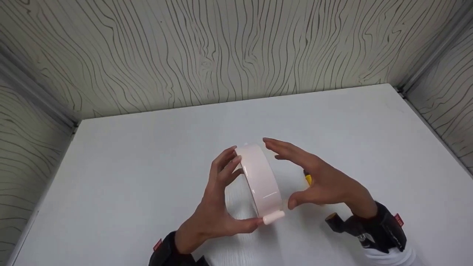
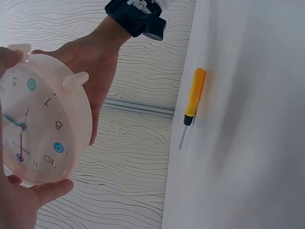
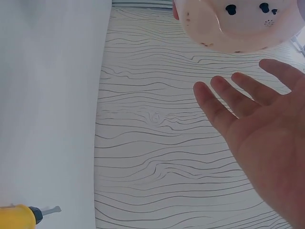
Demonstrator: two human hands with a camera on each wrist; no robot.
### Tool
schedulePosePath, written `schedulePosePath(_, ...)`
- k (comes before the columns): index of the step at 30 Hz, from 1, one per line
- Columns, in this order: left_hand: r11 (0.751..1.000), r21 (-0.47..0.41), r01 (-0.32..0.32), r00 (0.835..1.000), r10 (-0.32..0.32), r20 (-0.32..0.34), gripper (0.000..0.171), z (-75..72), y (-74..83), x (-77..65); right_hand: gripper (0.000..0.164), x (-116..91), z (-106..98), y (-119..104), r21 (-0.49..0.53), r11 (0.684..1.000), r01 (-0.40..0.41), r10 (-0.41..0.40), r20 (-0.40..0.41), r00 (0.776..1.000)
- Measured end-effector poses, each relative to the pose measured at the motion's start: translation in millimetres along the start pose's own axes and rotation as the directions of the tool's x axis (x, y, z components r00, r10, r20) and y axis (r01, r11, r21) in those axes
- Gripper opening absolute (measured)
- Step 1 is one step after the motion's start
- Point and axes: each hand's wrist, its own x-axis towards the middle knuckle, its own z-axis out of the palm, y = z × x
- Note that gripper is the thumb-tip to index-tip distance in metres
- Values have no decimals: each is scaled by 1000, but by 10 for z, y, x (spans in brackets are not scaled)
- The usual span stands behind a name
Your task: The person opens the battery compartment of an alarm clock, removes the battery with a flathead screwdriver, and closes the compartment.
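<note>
A round pale pink alarm clock (image 1: 259, 181) is held up above the table by my left hand (image 1: 216, 201), thumb at its near end and fingers on its far end. In the left wrist view the clock's numbered face (image 2: 40, 121) shows, with two short pink feet at its upper edge. The right wrist view shows part of the clock's back (image 3: 248, 28), with dark knobs and a patch of small holes. My right hand (image 1: 325, 181) is beside the clock, apart from it, fingers spread and holding nothing.
A screwdriver with a yellow handle (image 2: 195, 93) lies on the white table (image 1: 147, 166), mostly hidden behind my right hand in the head view. Wood-grain patterned panels (image 1: 207, 48) stand at the back and both sides of the table.
</note>
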Motion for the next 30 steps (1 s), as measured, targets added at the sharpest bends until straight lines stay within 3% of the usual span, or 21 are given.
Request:
schedulePosePath(6, 999, -12, -40, 999, 40, -26, 102, -9, -2, 8, 112, 5, 30, -12, 9, 1000, -17, 17, 19, 1000)
schedulePosePath(12, 999, -47, 18, 1000, -17, 16, 104, -23, 20, -15, 120, 17, 74, -2, 21, 999, -41, 39, 57, 998)
schedulePosePath(30, 996, -83, 18, 1000, -17, 21, 104, -14, 26, -17, 131, 67, 267, 14, 69, 983, -170, 162, 101, 982)
